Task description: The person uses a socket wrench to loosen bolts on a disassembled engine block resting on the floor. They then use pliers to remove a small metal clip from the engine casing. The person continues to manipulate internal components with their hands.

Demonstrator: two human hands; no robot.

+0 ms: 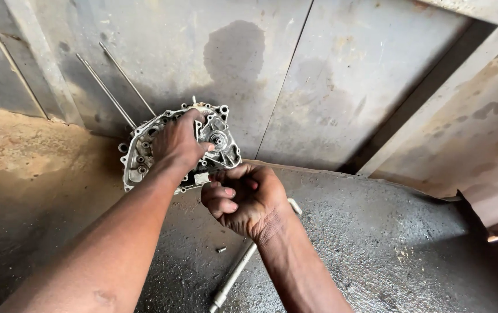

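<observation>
A grey cast-metal engine case half stands on edge on a dark concrete slab, with two long thin studs sticking up and to the left from it. My left hand grips the case across its middle and steadies it. My right hand is closed at the case's lower edge, its fingers curled around a small part or tool that stays hidden inside the fist.
A long metal socket wrench lies on the slab under my right forearm. A small bolt lies beside it. Stained sheet-metal panels rise right behind the case. Sandy ground lies to the left.
</observation>
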